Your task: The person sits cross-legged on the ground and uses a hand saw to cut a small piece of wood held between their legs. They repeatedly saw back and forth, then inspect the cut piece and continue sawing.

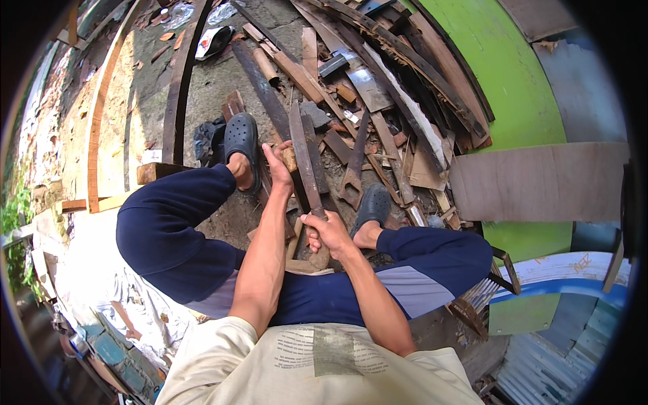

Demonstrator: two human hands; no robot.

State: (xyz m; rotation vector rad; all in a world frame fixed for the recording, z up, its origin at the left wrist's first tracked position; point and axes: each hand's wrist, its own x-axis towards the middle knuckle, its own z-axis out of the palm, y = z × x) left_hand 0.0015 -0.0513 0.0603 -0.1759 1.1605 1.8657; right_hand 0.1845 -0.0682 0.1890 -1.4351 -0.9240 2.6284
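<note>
Fingers of the right hand [329, 233] wrap a large knife [306, 152] mid-frame; left hand [278, 169] touches a wood piece [289, 159], grip unclear. Work seems underway; what remains cannot be told.

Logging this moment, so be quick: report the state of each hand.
Left hand: against the brown wooden piece; whether its grip is closed cannot be told.
Right hand: closed, holding the long knife with a dark metal blade.
</note>
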